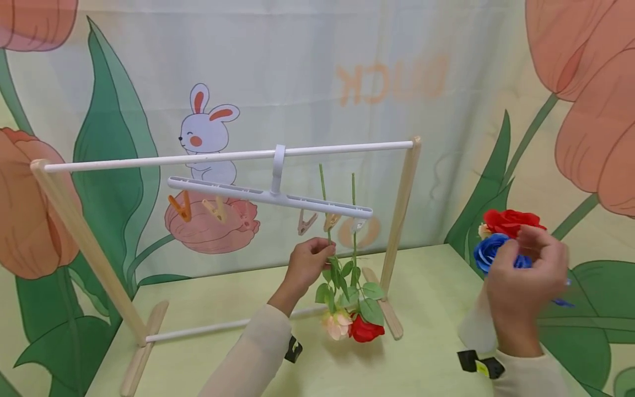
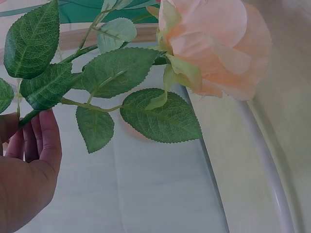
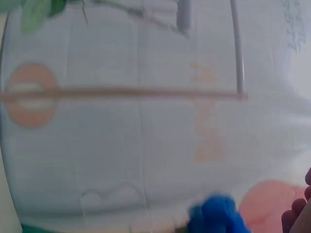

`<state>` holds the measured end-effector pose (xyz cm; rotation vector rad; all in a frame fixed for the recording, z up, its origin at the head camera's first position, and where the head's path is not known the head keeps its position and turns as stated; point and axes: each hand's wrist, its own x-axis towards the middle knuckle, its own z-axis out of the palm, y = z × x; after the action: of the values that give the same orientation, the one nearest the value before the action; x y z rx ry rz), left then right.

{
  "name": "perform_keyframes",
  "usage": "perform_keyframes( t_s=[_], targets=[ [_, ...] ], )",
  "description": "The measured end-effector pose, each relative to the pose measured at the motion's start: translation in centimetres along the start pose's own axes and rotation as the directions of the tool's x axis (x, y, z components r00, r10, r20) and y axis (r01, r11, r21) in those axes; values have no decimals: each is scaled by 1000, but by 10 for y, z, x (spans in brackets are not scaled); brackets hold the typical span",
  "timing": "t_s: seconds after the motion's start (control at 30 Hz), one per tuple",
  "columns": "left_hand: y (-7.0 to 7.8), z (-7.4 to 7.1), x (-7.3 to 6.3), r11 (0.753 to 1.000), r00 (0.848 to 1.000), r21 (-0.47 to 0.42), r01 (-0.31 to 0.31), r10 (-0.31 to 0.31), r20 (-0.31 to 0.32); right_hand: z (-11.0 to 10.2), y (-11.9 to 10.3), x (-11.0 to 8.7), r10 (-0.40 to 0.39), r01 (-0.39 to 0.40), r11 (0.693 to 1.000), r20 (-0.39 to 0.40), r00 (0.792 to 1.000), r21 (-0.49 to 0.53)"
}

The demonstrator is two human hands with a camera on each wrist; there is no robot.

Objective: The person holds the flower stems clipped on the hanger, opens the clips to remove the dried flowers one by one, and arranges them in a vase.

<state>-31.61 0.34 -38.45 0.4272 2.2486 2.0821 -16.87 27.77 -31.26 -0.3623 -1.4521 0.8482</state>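
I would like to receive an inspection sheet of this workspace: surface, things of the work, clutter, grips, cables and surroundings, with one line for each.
Surface: pale green tabletop; the wooden stand rests on it.
Job's things: white hanger hooked on the upper rod, tilted; peach flower and red flower hang head down below it; a blue flower and second red flower are at right.
Clutter: nothing seen.
Grips: left hand pinches the peach flower's stem; right hand, fingers loosely bent, partly covers the blue flower in the head view; no stem seen in it.
Cables: nothing seen.
Surroundings: backdrop printed with tulips and a rabbit.
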Motion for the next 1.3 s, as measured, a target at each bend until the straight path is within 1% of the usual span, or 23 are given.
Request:
perform_keyframes(
  t_s=[0.07,0.13,0.2,0.27,0.37,0.5,0.6,0.67,0.7,0.73,0.77,0.8,0.87,0.93,1.0,1.13,1.17,1.23,1.3],
  targets=[
    [0,-1,0,1000,1000,-4,2,-2,-5,11,-5,-18,-34,30,998,60,998,61],
    [0,-1,-1,1000,1000,-9,3,-3,-12,24,-8,-36,-63,49,993,139,988,105],
    [1,-2,-2,1000,1000,-13,10,-10,-14,38,-11,-54,-75,47,991,222,972,128],
    [2,-1,-3,1000,1000,-11,18,-18,-11,52,-14,-70,-72,34,991,299,952,132],
    [4,0,-5,1000,1000,-5,29,-29,-5,70,-22,-90,-42,-12,992,424,905,124],
    [6,2,-6,1000,1000,0,27,-27,-4,91,-34,-109,15,-91,990,563,826,107],
    [5,5,-5,1000,1000,8,22,-22,-3,107,-42,-119,61,-152,984,637,769,88],
    [4,6,-5,1000,1000,11,23,-23,-1,115,-49,-123,97,-194,978,673,733,70],
    [4,6,-5,1000,1000,13,23,-23,-1,120,-52,-125,117,-214,975,683,721,59],
    [4,6,-5,1000,1000,14,23,-23,-1,124,-56,-126,135,-233,971,689,712,51],
    [4,6,-5,1000,1000,13,24,-24,1,127,-59,-127,153,-250,967,690,708,42],
    [5,5,-6,1000,1000,13,26,-26,4,131,-62,-128,168,-268,963,686,708,41],
    [7,3,-7,999,999,17,33,-33,7,139,-66,-131,193,-299,953,671,715,44],
    [10,1,-8,999,999,19,40,-40,6,146,-69,-133,210,-317,947,648,732,52],
    [12,0,-9,999,999,20,51,-51,2,152,-71,-135,228,-338,939,629,743,59],
    [13,2,-10,998,998,11,56,-56,15,156,-73,-137,257,-354,933,572,779,63],
    [13,2,-10,998,998,8,58,-59,21,157,-73,-137,264,-360,931,561,784,66],
    [14,3,-10,998,998,6,62,-62,26,158,-72,-138,265,-356,932,540,799,70],
    [14,3,-10,998,998,11,66,-66,18,158,-72,-139,258,-349,934,531,807,77]
  ],
)
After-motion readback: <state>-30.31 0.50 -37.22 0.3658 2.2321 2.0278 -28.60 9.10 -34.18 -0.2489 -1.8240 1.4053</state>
